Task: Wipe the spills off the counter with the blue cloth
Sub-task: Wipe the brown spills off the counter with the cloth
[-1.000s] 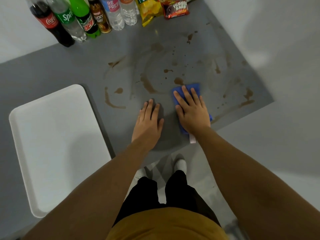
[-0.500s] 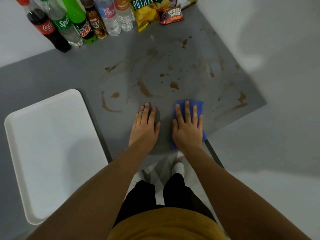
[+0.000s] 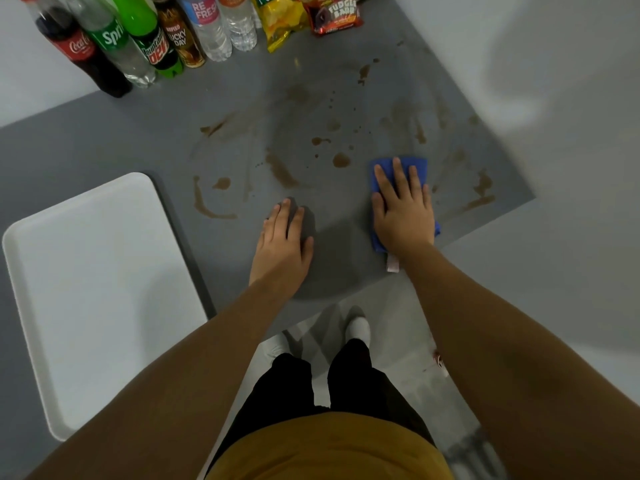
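The grey table [image 3: 104, 140] carries everything; a white tray [image 3: 97, 289] sits at its near left edge, and a row of bottles [image 3: 138, 39] with snack packets [image 3: 308, 19] lines the far edge. Brown spills [image 3: 341, 160] are scattered across the middle and toward the right edge, some as drops, some already smeared into thin streaks.

The right hand [image 3: 403, 209] lies flat on the blue cloth [image 3: 417, 166] near the near right corner, fingers straight and spread, pressing rather than clutching. The left hand [image 3: 282, 244] rests open on the bare table just beside it, bracing, with nothing in its grip.

To wipe well, I would keep the palm's weight even, sweep outward over the drops just beyond the fingertips, then work toward the streaks by the right edge, overlapping passes and turning to a clean face.

The cloth is folded small, deep blue, with a pale tag [image 3: 393, 264] poking out at the wrist.
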